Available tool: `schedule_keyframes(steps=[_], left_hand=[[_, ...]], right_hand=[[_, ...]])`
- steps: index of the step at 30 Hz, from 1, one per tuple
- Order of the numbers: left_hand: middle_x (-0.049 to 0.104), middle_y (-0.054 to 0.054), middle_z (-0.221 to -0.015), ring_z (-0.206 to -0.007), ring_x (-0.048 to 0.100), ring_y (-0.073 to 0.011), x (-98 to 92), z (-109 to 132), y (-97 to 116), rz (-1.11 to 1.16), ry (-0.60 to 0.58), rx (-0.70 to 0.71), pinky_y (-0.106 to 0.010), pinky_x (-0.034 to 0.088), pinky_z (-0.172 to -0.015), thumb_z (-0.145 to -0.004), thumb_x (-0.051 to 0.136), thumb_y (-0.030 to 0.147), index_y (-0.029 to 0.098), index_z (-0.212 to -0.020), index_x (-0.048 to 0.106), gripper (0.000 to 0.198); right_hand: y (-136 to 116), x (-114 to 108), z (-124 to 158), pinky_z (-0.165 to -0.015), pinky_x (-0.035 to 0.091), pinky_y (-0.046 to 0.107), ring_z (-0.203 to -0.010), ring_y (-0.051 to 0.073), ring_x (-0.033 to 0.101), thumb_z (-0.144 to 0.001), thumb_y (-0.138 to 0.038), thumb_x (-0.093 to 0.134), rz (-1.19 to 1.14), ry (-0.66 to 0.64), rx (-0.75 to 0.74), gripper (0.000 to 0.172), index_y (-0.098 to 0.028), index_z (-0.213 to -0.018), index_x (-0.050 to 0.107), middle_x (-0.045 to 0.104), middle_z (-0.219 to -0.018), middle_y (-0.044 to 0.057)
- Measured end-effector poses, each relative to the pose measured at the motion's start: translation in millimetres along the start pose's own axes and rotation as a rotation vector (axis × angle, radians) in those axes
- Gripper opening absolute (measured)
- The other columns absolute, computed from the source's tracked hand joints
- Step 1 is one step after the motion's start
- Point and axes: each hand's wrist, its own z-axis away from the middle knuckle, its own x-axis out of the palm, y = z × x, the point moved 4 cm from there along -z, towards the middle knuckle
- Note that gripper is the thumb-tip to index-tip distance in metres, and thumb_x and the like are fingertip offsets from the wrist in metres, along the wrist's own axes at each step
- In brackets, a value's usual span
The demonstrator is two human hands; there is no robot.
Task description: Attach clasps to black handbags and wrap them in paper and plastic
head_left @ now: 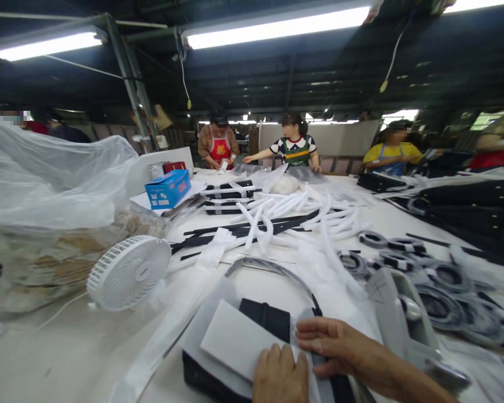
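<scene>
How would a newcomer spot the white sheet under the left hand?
On the pale worktable, look to the near edge. There the left hand rests on the white sheet, beside a black piece. Its opaque face and crisp edges set it apart from the translucent wrapping.

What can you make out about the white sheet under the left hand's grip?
The white sheet is plain and flat, with straight edges; it could be card or thin foam. It lies slantwise over translucent wrapping atop a black item, one corner pointing away from the person. The left hand's grip rests on its near end, hiding its full outline.
</scene>
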Motion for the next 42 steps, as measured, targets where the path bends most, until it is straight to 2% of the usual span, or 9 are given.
schedule_keyframes(steps=[11,15,17,21,24,28,32,38,42], left_hand=[[0.058,-0.003,-0.073,-0.070,0.054,-0.0207,-0.6,0,2,0.095,-0.069,-0.016,-0.034,0.037,-0.062,-0.080,0.063,0.013,0.022,-0.095,0.063,0.017],[0.059,-0.002,-0.077,-0.071,0.052,-0.0217,-9.1,-3,3,0.176,-0.154,-0.052,-0.036,0.037,-0.064,-0.069,0.067,0.007,0.021,-0.096,0.064,0.031],[0.058,-0.002,-0.076,-0.070,0.051,-0.0216,-12.7,-6,3,0.191,-0.211,-0.057,-0.035,0.036,-0.064,-0.069,0.067,0.006,0.020,-0.096,0.064,0.031],[0.058,-0.001,-0.079,-0.075,0.052,-0.0215,-15.5,-9,1,0.204,-0.343,-0.061,-0.035,0.037,-0.066,-0.077,0.067,0.010,0.023,-0.104,0.064,0.030],[0.059,-0.001,-0.081,-0.078,0.052,-0.0214,-16.0,-7,1,0.204,-0.364,-0.062,-0.036,0.037,-0.069,-0.077,0.068,0.010,0.022,-0.108,0.063,0.034],[0.057,-0.001,-0.081,-0.076,0.050,-0.0210,-14.0,-5,2,0.221,-0.320,-0.060,-0.036,0.037,-0.069,-0.073,0.070,0.009,0.020,-0.108,0.062,0.038],[0.056,-0.002,-0.080,-0.075,0.048,-0.0211,-14.1,-4,2,0.233,-0.312,-0.049,-0.036,0.036,-0.069,-0.075,0.066,0.009,0.019,-0.108,0.062,0.036],[0.055,-0.002,-0.083,-0.077,0.048,-0.0215,-19.9,-7,3,0.220,-0.359,-0.045,-0.038,0.037,-0.070,-0.079,0.062,0.009,0.018,-0.111,0.061,0.033],[0.056,-0.002,-0.083,-0.077,0.049,-0.0216,-21.6,-8,4,0.233,-0.368,-0.058,-0.038,0.038,-0.070,-0.078,0.062,0.009,0.018,-0.112,0.060,0.035]], right_hand=[[-11,-3,-10,-0.080,0.057,0.032,-0.114,0.028,0.058,-0.071,-0.037,0.080,0.131,0.024,-0.015,0.044,-0.018,-0.109,0.068,0.062,-0.118,0.011],[-23,-7,-16,-0.072,0.057,0.031,-0.091,0.023,0.066,-0.076,-0.036,0.072,0.362,0.017,-0.046,0.039,-0.015,-0.109,0.069,0.068,-0.103,0.009],[-33,-8,-17,-0.076,0.056,0.032,-0.087,0.021,0.066,-0.079,-0.026,0.065,0.634,0.016,-0.165,0.033,-0.017,-0.110,0.069,0.069,-0.105,0.009],[-55,-8,-16,-0.101,0.043,0.042,-0.113,0.024,0.058,-0.081,-0.006,0.054,1.364,0.031,-0.509,0.040,-0.023,-0.113,0.070,0.060,-0.128,0.010],[-61,-12,-18,-0.099,0.041,0.050,-0.115,0.028,0.055,-0.084,-0.007,0.053,1.788,-0.070,-0.659,0.040,-0.026,-0.116,0.067,0.054,-0.136,0.011],[-63,-21,-25,-0.108,0.032,0.051,-0.132,0.028,0.041,-0.092,-0.012,0.049,1.994,-0.297,-0.875,0.041,-0.026,-0.129,0.057,0.041,-0.148,0.011],[-67,-36,-36,-0.116,0.023,0.052,-0.140,0.026,0.030,-0.090,-0.007,0.049,2.030,-0.399,-0.986,0.051,-0.028,-0.136,0.050,0.037,-0.151,0.008],[-87,-65,-60,-0.116,0.022,0.056,-0.139,0.026,0.034,-0.087,-0.002,0.052,2.102,-0.183,-0.913,0.036,-0.019,-0.117,0.063,0.045,-0.146,0.010],[-101,-50,-51,-0.111,0.030,0.054,-0.127,0.026,0.048,-0.086,-0.003,0.051,1.959,0.118,-0.936,0.034,-0.016,-0.115,0.064,0.059,-0.130,0.013]])
